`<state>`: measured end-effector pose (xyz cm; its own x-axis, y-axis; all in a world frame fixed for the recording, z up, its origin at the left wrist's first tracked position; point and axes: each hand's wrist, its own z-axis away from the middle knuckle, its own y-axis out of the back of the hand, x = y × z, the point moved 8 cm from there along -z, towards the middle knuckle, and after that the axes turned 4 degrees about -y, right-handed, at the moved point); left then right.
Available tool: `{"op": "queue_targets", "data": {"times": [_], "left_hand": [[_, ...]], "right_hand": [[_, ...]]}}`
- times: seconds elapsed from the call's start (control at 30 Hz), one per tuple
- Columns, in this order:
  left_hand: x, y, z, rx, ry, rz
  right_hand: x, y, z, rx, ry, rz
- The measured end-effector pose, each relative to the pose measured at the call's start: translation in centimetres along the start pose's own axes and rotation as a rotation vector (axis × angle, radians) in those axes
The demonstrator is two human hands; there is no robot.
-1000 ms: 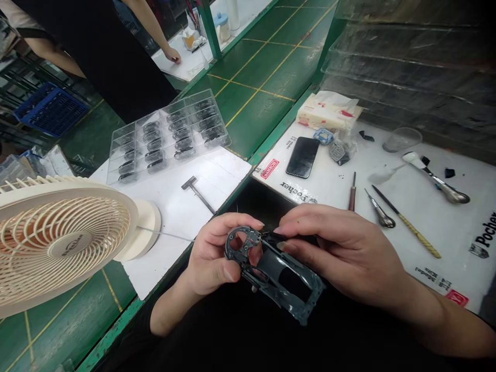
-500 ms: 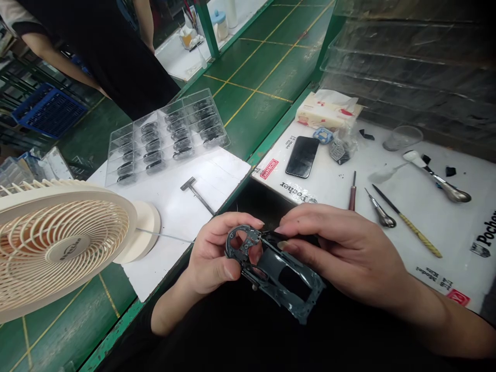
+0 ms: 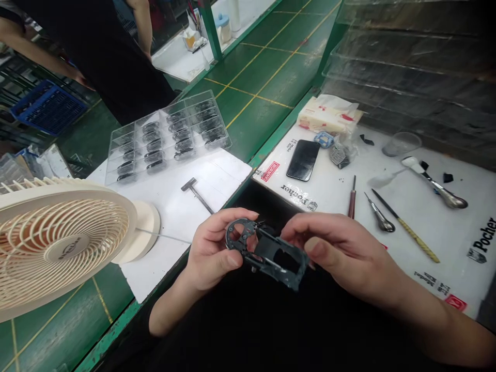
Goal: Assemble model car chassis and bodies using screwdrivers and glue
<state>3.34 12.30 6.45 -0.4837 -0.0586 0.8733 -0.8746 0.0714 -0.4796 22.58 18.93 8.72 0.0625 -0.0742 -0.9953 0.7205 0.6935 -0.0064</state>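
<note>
A dark grey plastic frame [image 3: 277, 253], with a ringed round end and a long rectangular opening, is held in front of my body. My left hand [image 3: 211, 253] grips the round end, thumb on the near side and fingers at the far side. Beside the other end is my right hand [image 3: 341, 250], its thumb raised and apart from the fingers, holding nothing that I can see. Some of its fingertips are partly hidden behind the frame, so I cannot tell whether they touch it.
A cream fan [image 3: 70, 248] stands at left, near a clear compartment tray [image 3: 166, 137] of dark parts. On the right table lie a phone [image 3: 303, 160], a screwdriver [image 3: 352, 199], a yellow-handled file [image 3: 411, 230] and a tissue pack [image 3: 329, 112]. A person [image 3: 108, 57] stands beyond.
My right hand's thumb and fingers have come apart and shifted off the frame's upper side. The frame has tilted, its rectangular end now higher. My left hand keeps its grip.
</note>
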Motion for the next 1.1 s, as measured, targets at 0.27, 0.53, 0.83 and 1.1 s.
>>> {"op": "queue_targets", "data": {"times": [0.27,0.53,0.83,1.1], "left_hand": [[-1.1,1.2,-0.4,0.041,-0.033,-0.088],[-1.1,1.3,-0.9,-0.016,-0.189,-0.350],[-1.2,1.4,-0.5,-0.036,-0.223,-0.329],[-3.7,0.6,0.1,0.148,-0.041,0.043]], "right_hand": [[1.8,-0.7,0.4,0.009,-0.147,-0.058],[2.7,-1.8,0.3,-0.015,-0.200,-0.209],[3.0,-1.8,0.6,-0.012,-0.194,-0.158],[-0.7,-0.5,0.8,0.233,0.242,0.339]]}}
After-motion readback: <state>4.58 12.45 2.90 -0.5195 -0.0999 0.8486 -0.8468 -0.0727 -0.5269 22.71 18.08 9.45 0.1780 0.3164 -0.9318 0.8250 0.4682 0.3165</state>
